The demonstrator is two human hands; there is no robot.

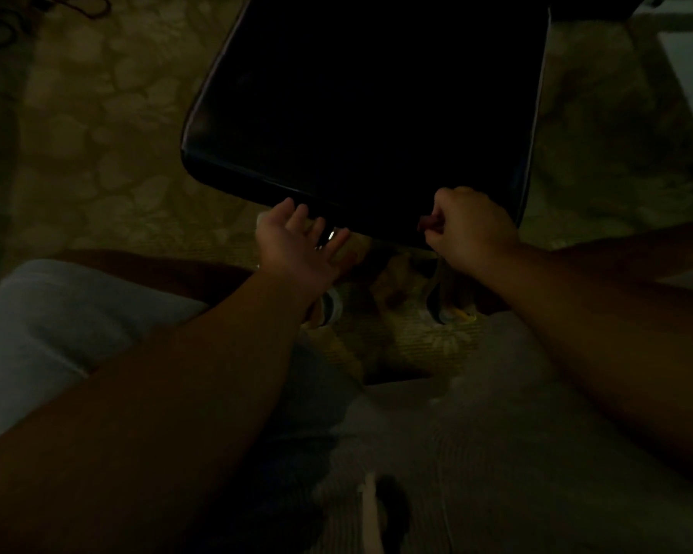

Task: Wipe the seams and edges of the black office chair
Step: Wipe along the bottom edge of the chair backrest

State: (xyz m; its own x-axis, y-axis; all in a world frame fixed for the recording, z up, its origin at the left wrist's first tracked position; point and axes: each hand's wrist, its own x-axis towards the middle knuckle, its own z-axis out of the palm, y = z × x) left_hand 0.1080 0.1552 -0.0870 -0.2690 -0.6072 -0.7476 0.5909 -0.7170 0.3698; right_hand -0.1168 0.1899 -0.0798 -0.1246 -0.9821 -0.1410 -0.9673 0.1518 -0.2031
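Head view, dim: black office chair (361,105) seat just beyond both hands. Right hand (467,229) pinches a small reddish cloth (427,223) at its edge; left hand (297,241), fingers spread, steadies nearby. Best drag along the seam slowly.

Patterned carpet floor (97,145); black chair (369,105) stands on it, cables (77,4) far-left corner.

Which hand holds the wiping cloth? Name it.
The right hand: its fingers are curled, pinching a small dark reddish cloth against the chair seat's front edge. The left hand is open.
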